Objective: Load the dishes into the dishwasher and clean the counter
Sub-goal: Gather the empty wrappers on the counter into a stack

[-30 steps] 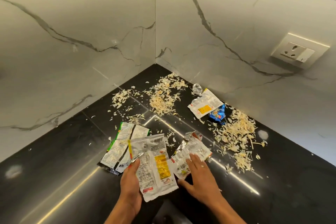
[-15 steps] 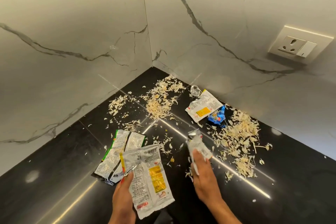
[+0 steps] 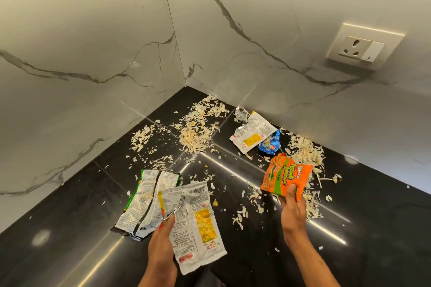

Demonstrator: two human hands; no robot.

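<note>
My left hand (image 3: 162, 247) grips a silver snack wrapper (image 3: 198, 223) with a yellow panel, held over the black counter (image 3: 70, 228). Partly under it lies a green-edged silver wrapper (image 3: 147, 200); whether my left hand holds it too is unclear. My right hand (image 3: 292, 213) holds an orange and green snack wrapper (image 3: 285, 177), lifted with its printed side up. Farther back, near the wall, lie a white wrapper (image 3: 253, 135), a blue wrapper (image 3: 270, 145) and a crumpled foil scrap (image 3: 241, 114). Pale vegetable peelings (image 3: 197, 133) are scattered across the corner and also on the right (image 3: 305, 154).
White marble-look walls meet in a corner (image 3: 184, 81) behind the mess. A wall socket with a switch (image 3: 360, 49) sits on the right wall above the counter. The counter's left and near-right stretches carry only a few stray flakes.
My right hand has picked the wrapper up from the counter, turned its orange printed side up and moved it right. My left hand keeps its hold on the silver wrapper.
</note>
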